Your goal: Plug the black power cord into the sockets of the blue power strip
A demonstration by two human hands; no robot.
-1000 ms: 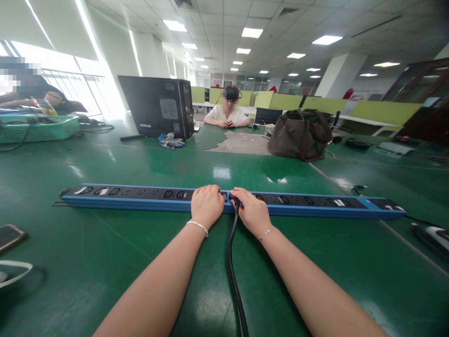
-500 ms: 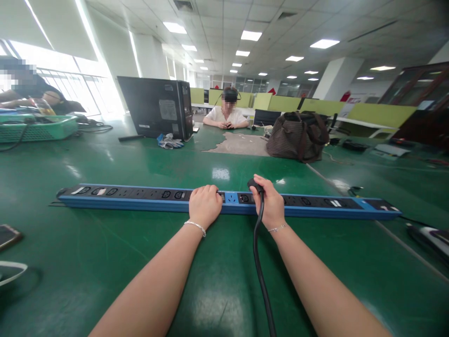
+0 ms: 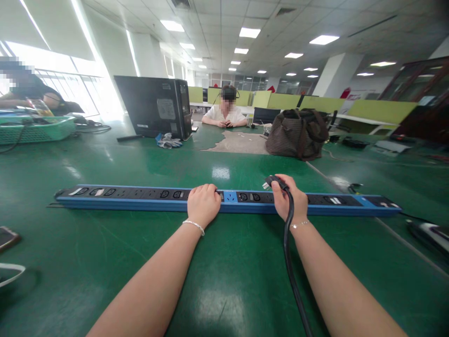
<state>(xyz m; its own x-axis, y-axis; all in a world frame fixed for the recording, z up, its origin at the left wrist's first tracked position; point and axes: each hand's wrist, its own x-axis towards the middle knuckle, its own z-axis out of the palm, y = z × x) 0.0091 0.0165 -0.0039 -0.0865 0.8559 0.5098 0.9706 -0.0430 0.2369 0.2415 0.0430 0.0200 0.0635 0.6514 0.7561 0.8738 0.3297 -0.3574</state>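
Note:
A long blue and black power strip [image 3: 231,207] lies across the green table, with several sockets along its top. My left hand [image 3: 204,202] is wrapped over the strip just left of its blue socket section, gripping it. In my right hand [image 3: 290,199] is a black power plug [image 3: 275,181], held above the strip right of the middle. Its metal prongs point left and are clear of the sockets. The plug's thick black cord [image 3: 288,243] hangs over my palm and runs down toward the bottom edge.
Beyond the strip stand a black computer tower [image 3: 150,105] with gloves [image 3: 169,140] before it, and a brown bag [image 3: 296,135]. A green basket [image 3: 38,130] is at far left, a phone [image 3: 7,238] nearer. Two people sit at the table's far side and left.
My right hand has moved right with the plug and turned it, so the prongs now show. The left hand stays on the power strip.

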